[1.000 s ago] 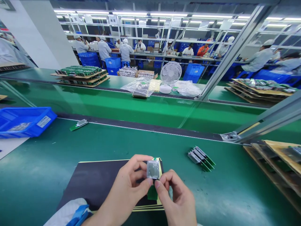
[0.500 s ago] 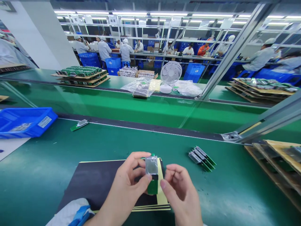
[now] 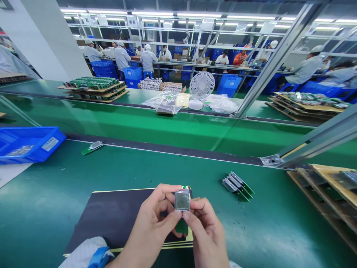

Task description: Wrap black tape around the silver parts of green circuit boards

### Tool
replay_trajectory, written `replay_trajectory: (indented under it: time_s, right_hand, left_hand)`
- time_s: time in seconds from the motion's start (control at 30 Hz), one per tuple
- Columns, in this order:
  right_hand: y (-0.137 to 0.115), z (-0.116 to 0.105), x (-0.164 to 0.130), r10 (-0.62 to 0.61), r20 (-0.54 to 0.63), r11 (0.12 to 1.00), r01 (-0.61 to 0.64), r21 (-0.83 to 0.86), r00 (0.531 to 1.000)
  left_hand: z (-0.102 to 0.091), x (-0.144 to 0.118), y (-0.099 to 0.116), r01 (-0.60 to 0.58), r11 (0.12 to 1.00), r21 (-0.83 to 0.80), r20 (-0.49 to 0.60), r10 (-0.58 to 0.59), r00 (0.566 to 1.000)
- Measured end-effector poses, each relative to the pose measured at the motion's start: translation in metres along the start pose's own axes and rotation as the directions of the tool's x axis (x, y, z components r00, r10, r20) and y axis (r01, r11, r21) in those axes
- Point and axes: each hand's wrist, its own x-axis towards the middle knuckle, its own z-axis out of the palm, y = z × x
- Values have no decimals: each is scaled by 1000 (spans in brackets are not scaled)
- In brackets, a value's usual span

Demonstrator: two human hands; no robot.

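Observation:
Between my two hands is a green circuit board [image 3: 182,226] with a small square display [image 3: 182,201] at its upper end. My left hand [image 3: 157,216] grips it from the left, forefinger at the display's top edge and thumb at its lower edge. On the other side, my right hand [image 3: 205,225] pinches the display's lower right corner with thumb and forefinger. Under the hands lies a stack of black sheets with yellow edges [image 3: 111,216]. The board's back is hidden.
Several boards with displays [image 3: 237,186] stand in a row to the right. One more board [image 3: 92,147] lies at the far left, near a blue bin [image 3: 36,145]. Stacked cardboard trays [image 3: 323,197] fill the right edge. A metal post [image 3: 279,67] rises behind the bench.
My right hand has moved left and closed on the display's lower corner; before, it was apart from the board. The display now faces me more squarely.

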Motion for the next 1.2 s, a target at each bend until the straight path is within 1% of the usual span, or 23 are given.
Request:
replay_trajectory:
  time_s: [0.07, 0.13, 0.17, 0.23, 0.33, 0.4, 0.53, 0.7, 0.8, 0.93, 1.13, 1.2]
  right_hand:
    - [-2, -6, 2, 28, 27, 996, -25, -90, 999]
    - [-6, -10, 5, 73, 95, 982, -55, -181, 993]
    - [-9, -11, 6, 89, 118, 976, -63, -208, 989]
    - [-12, -12, 7, 92, 120, 971, -63, -231, 988]
    - [-14, -9, 7, 66, 67, 969, -48, -243, 996]
    - [-13, -7, 7, 63, 61, 965, -45, -259, 996]
    - [-12, -6, 8, 54, 48, 964, -39, -264, 997]
    - [-7, -7, 5, 15, 42, 962, -3, -271, 999]
    - [-1, -7, 3, -11, 9, 958, 13, -287, 1000]
    - [-1, -8, 2, -30, -32, 960, 20, -280, 999]
    - [-8, -8, 4, -18, 10, 971, 20, -236, 1000]
    - [-7, -8, 4, -17, 10, 977, 19, -213, 1000]
  left_hand:
    - [-4, 2, 2, 36, 999, 7, 10, -36, 999]
    - [-9, 3, 6, 69, 997, 32, 27, -70, 997]
    - [-12, 4, 7, 77, 996, 42, 33, -79, 996]
    - [-17, 4, 10, 84, 995, 52, 26, -85, 996]
    - [-21, 3, 12, 96, 993, 74, -4, -95, 995]
    - [-20, 2, 12, 109, 989, 98, -17, -107, 994]
    - [-16, 3, 12, 97, 987, 125, -40, -92, 995]
    - [-11, 3, 9, 85, 980, 179, -75, -73, 995]
    - [-8, 3, 6, 97, 982, 160, -104, -81, 991]
    - [-6, 5, 4, 90, 987, 136, -65, -82, 995]
    - [-8, 4, 7, 17, 970, 243, -26, -11, 1000]
    - [-7, 4, 6, 10, 975, 222, -12, -8, 1000]
